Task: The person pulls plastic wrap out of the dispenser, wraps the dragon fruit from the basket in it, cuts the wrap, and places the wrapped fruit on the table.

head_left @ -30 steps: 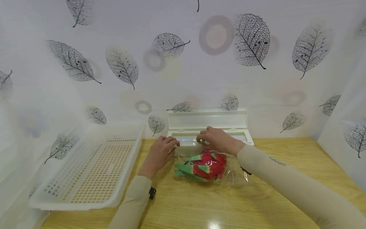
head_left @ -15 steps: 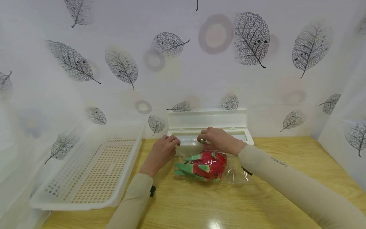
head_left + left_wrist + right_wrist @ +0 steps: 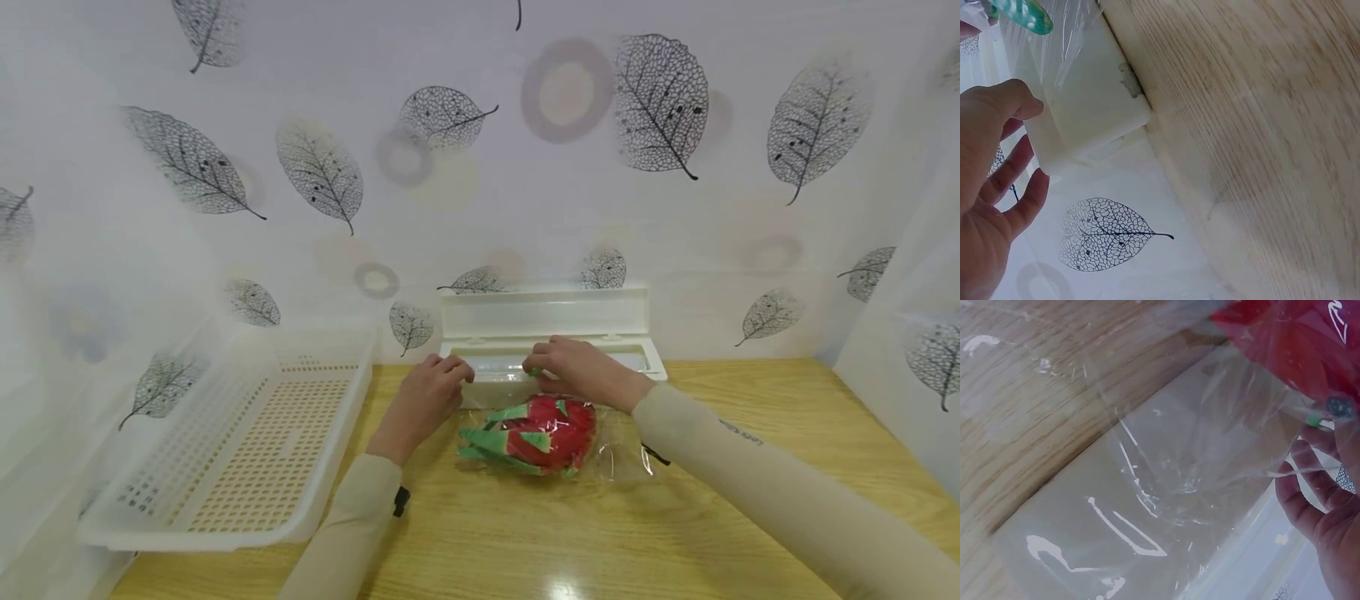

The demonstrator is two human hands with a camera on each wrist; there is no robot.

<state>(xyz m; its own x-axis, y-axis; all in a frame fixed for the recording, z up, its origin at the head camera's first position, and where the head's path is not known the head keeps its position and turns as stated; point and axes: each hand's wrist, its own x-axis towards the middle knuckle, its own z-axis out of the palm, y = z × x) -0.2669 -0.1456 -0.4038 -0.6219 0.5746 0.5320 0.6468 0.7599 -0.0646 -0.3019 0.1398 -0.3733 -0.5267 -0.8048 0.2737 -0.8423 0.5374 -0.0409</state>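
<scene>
- Pale yellow wood-grain table (image 3: 465, 542), light glare near the front edge. White leaf-print sheeting (image 3: 510, 192) hangs behind and on both sides.
- White perforated basket (image 3: 195, 540) on the left, long side running near to far.
- White box (image 3: 655, 365) at the back centre, lid (image 3: 543, 315) raised at the rear, pale roll (image 3: 491, 364) inside.
- Dragon fruit (image 3: 562, 433) sits on the table just in front of the box, under clear film (image 3: 622, 454).
- Vs half a second ago: right hand (image 3: 587, 372) shifted slightly right along the box, small green piece (image 3: 534, 372) at its fingertips moved with it. Left hand (image 3: 426, 400), dragon fruit, box and basket look unchanged.
- Dragon fruit long axis: roughly left-right, about parallel to the box. Green tips point left, rounded red end right.
- Left hand: fingers bent, gripping the box's left end.
- Right hand: fingers curled, pinching the green piece over the box front; exact thumb contact hidden.
</scene>
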